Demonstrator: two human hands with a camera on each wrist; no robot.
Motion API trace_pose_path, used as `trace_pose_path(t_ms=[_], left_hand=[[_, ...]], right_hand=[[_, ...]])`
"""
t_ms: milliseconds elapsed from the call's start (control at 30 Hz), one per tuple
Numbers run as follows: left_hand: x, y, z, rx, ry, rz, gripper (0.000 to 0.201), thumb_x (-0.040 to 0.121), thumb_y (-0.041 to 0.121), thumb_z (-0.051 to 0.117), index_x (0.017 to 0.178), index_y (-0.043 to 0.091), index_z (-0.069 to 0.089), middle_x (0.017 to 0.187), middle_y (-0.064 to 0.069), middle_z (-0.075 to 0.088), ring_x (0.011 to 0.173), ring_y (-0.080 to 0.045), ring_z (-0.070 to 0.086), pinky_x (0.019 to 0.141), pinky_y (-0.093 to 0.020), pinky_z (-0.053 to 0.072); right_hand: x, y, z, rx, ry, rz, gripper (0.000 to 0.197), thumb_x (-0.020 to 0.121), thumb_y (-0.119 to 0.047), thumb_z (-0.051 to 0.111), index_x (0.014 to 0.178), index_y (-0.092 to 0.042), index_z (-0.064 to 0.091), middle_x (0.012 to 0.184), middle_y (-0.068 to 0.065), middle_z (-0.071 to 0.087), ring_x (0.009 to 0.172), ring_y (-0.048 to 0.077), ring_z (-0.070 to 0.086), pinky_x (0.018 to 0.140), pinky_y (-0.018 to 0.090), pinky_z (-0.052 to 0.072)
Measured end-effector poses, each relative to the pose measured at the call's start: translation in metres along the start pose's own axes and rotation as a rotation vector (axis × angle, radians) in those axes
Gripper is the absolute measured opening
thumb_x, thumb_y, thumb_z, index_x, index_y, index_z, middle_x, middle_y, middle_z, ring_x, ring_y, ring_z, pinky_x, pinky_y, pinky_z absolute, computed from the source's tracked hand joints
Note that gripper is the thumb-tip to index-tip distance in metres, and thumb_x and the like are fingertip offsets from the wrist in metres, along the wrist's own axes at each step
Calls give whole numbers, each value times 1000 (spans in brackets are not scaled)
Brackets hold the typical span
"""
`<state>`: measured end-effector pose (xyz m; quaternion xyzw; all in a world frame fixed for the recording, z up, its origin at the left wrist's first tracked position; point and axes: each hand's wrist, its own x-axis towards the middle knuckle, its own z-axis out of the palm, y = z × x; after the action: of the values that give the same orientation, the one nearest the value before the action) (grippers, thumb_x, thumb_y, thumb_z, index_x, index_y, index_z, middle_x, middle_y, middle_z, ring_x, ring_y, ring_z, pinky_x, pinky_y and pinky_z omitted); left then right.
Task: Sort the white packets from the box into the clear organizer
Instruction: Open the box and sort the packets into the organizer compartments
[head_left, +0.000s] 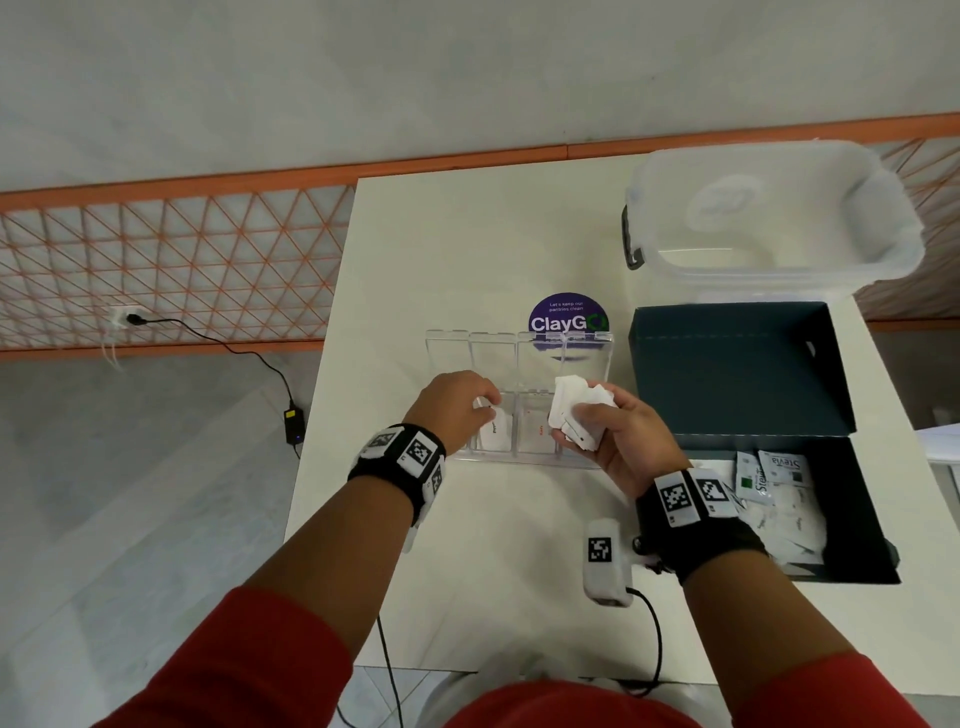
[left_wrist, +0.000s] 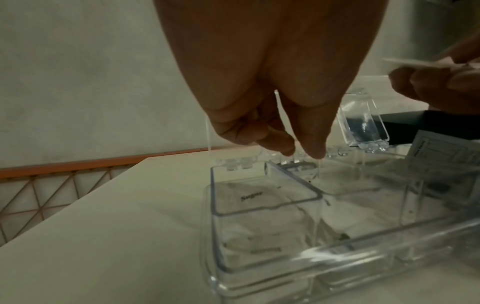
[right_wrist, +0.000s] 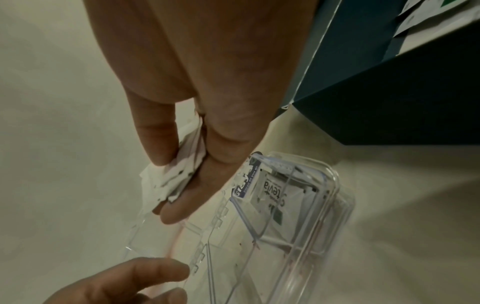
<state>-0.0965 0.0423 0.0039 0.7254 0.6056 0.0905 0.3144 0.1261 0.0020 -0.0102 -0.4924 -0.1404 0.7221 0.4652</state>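
The clear organizer lies mid-table with its lids tipped up at the back. My left hand hovers over the second compartment from the left, thumb and fingertips drawn together on the top of a white packet. A Sugar packet lies in the leftmost compartment and a Stevia packet in the rightmost. My right hand grips a bunch of white packets above the organizer's right end. The dark box at the right holds more packets.
A large clear plastic tub stands at the back right behind the box's raised lid. A round ClayGo sticker sits behind the organizer. A small marker-tagged device with a cable lies near the front edge. The table's left edge drops to the floor.
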Motion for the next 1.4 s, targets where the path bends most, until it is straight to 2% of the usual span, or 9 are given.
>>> trace_pose_path(t_ms=[200,367,433,533,600,800,1033,1267,1400], left_hand=[[-3,-6,3,110,-21,64,17,92,14,59,104,15,70,110,0,65,98,-18,60,86,-27,44],[-7,2,4,263,-205,66,31,95,11,46,113,17,70,120,-1,67,112,-21,58,98,-31,42],[-9,8,0,182,-141,58,30,94,11,47,112,17,70,117,0,68,106,-18,61,93,-30,46],[-13,27,-12,-91,-7,89,21,92,22,53,104,23,71,93,15,69,74,5,59,68,-9,43],[-14,41,-18,-225,-6,86,14,89,31,60,99,32,70,82,22,66,69,9,57,61,-4,41],[-15,47,-22,-514,59,-10,14,83,16,71,93,26,71,86,4,73,74,-8,70,76,-25,56],[-21,31,-32,-559,133,-40,21,87,10,65,86,30,70,75,10,74,67,-7,70,59,-14,47],[-28,27,-32,-524,130,-77,47,85,-3,53,105,37,66,87,7,56,65,-6,68,59,-19,47],[-31,33,-23,-495,113,-93,40,81,-4,48,90,28,70,89,-3,55,66,-13,71,60,-30,51]], right_hand=[[0,1,0,-12,-2,-22,25,90,10,56,109,-4,66,103,14,73,91,34,71,69,39,60],[0,5,3,-60,-32,-30,27,90,11,56,110,-4,67,109,15,72,92,33,71,76,42,61],[0,5,4,-83,-37,-32,28,89,11,57,110,-3,68,107,16,72,89,31,72,73,41,60],[-2,6,6,-116,-42,-46,28,87,11,60,106,-6,71,105,16,72,87,30,72,71,40,60],[-3,7,8,-136,-60,-59,28,87,11,61,98,-11,74,101,14,73,86,31,73,70,39,60],[-8,4,10,-152,-83,-88,24,87,10,61,96,-9,74,102,16,73,87,31,73,70,40,60],[-11,-1,-6,-105,-14,-89,23,88,8,62,100,-9,72,102,13,73,84,27,75,66,37,60],[-16,-3,-10,-117,-38,-110,33,87,9,60,82,-17,78,90,9,75,81,27,74,65,36,59],[-17,-1,-15,-115,-40,-106,32,88,10,59,82,-16,77,91,11,75,81,27,74,64,36,60]])
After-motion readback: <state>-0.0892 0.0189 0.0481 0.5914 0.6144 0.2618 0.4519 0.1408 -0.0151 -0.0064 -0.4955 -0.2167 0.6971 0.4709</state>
